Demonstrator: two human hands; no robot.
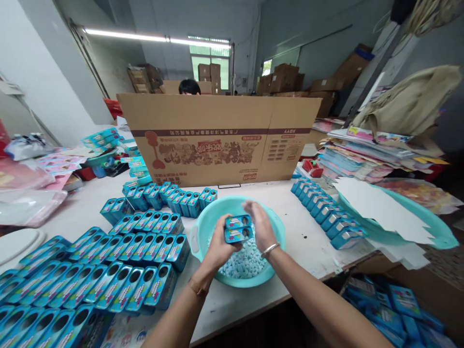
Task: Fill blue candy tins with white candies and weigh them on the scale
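Over the teal basin (203, 227), blue windowed tin (238, 228) clasped between left hand (217, 246) and right hand (261, 227)

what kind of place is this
Most likely a small packing workshop or warehouse. Rows of identical blue tins cover the table, a teal basin holds loose blue pieces, and cardboard cartons are stacked at the back. Both hands, left and right, hold a tin.

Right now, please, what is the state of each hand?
Left hand: closed on two small blue tins, above the basin.
Right hand: touching the same tins; whether it grips them cannot be told.
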